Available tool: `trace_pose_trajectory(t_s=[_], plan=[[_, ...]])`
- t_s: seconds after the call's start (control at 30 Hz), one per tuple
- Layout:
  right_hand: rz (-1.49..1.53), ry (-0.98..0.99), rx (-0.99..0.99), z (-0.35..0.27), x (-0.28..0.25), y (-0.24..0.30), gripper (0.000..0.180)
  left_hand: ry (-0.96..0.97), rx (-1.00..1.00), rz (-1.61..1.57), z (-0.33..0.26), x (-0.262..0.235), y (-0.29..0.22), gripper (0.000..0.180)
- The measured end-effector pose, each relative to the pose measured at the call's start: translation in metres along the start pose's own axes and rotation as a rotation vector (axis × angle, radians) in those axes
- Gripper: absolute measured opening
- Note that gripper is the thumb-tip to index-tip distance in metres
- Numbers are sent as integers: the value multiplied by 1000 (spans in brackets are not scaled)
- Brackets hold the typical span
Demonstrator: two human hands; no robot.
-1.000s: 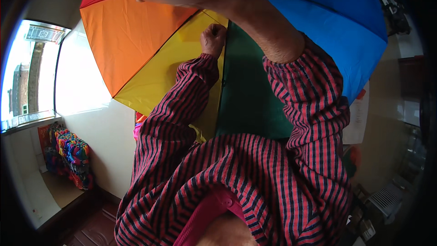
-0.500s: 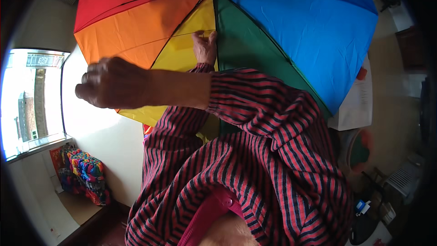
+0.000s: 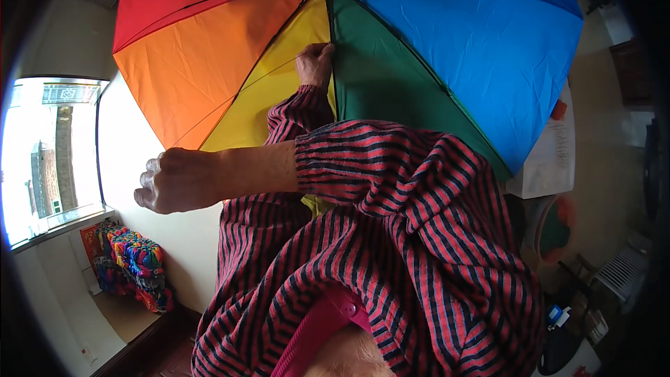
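Note:
An open rainbow umbrella (image 3: 433,49) with red, orange, yellow, green and blue panels fills the top of the view. My left hand (image 3: 314,64) reaches up in a red-and-dark striped sleeve and is closed around the umbrella's shaft, where the yellow and green panels meet. The shaft itself is hidden behind the hand. My right hand (image 3: 174,181) hangs in front of the white wall below the orange panel. Its arm crosses my chest from the right. The fingers are curled into a loose fist with nothing in them, and it is apart from the umbrella.
A bright window (image 3: 49,160) is at the left. A pile of multicoloured cloth (image 3: 136,269) lies below it by the wall. A white printed sheet (image 3: 551,153) hangs at the right, with a white ribbed appliance (image 3: 618,272) and small items lower right.
My right hand has come down from the top of the canopy and swung left, ending lower in front of the wall. My left hand has kept its hold on the umbrella.

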State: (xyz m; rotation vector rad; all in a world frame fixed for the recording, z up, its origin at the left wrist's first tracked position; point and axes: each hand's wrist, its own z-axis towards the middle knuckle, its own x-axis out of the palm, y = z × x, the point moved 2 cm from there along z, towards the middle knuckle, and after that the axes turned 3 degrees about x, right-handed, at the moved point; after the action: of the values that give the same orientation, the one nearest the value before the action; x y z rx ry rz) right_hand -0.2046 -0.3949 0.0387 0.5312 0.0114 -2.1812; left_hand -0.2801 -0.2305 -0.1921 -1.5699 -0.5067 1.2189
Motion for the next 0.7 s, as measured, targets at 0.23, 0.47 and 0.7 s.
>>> trace_pose_trajectory(t_s=[0.23, 0.47, 0.7], plan=[[132, -57, -125, -1, -13, 39, 9, 26, 1, -139, 0, 4, -5, 35], [428, 286, -36, -87, -76, 30, 7, 101, 230, 336, -61, -29, 1, 34], [-215, 470, 349, -250, -206, -63, 5, 474, 464, 756, -82, -54, 51, 30]])
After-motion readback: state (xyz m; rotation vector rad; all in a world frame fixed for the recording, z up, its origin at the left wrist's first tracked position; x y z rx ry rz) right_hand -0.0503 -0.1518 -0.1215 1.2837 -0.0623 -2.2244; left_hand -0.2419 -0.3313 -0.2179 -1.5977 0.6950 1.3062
